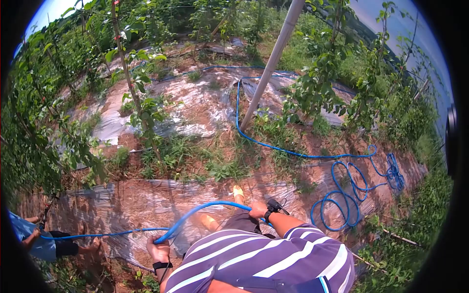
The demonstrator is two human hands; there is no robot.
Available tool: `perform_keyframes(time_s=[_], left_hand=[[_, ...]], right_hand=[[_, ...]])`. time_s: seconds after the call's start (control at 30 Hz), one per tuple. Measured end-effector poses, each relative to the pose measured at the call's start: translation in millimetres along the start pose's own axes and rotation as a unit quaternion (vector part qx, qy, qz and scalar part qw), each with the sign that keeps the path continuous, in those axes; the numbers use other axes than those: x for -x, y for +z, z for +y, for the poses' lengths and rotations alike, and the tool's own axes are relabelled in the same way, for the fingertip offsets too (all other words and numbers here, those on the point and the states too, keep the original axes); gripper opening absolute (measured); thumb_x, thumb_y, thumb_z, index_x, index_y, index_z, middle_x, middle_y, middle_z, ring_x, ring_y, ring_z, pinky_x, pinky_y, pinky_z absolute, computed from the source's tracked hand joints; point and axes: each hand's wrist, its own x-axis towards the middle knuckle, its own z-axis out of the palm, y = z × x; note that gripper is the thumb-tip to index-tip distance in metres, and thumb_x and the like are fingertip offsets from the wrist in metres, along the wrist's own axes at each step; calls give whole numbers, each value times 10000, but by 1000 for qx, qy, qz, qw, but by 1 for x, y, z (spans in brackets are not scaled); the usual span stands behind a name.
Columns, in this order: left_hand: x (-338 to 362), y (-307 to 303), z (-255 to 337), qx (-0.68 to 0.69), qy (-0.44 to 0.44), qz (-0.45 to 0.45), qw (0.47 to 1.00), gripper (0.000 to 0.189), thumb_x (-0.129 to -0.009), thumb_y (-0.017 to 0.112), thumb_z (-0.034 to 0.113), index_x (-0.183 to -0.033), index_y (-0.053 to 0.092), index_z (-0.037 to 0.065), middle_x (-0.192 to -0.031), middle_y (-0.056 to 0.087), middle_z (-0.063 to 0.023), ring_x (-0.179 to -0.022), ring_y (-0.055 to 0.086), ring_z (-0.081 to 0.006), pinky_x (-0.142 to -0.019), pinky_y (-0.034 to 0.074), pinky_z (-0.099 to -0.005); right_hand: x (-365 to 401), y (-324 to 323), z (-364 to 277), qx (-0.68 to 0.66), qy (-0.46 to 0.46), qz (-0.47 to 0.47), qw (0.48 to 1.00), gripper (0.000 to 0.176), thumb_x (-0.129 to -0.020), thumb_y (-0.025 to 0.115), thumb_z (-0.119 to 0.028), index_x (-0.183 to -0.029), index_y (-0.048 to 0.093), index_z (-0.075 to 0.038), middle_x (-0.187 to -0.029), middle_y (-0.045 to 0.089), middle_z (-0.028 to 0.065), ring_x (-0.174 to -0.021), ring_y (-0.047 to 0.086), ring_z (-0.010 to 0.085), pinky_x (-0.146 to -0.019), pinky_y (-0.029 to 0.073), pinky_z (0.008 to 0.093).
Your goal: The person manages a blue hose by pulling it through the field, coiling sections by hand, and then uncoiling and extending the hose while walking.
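Observation:
A blue hose (215, 203) arcs in front of my body from one hand to the other. At the lower left, my left hand (159, 250) is closed around it, with a dark band on the wrist. My right hand (257, 210) grips the same hose near my waist and wears a black watch. From my left hand the hose runs left along the ground toward a co-worker (44, 240) in a light blue top, whose hands are near its end. To the right, more of the hose lies in loose coils (337, 207) on the ground.
A slanted pole (273, 63) stands ahead, with the hose bending around its base. Young trees (129, 78) and leafy plants rise on both sides. Shiny plastic sheeting (161, 195) covers strips of reddish soil. A tighter hose bundle (394, 173) lies at the far right.

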Motion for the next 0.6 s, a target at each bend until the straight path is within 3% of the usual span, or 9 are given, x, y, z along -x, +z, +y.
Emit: perform_keyframes(time_s=[0.6], left_hand=[[-5,2,2,-7,-5,8,1000,268,-957,452,213,-722,512,98,-629,585,-41,-597,608,-205,-596,558,-379]], right_hand=[[-7,15,7,-42,31,3,999,320,-779,555,-211,-1050,714,-155,-1026,702,184,-971,674,368,-829,533,470]])
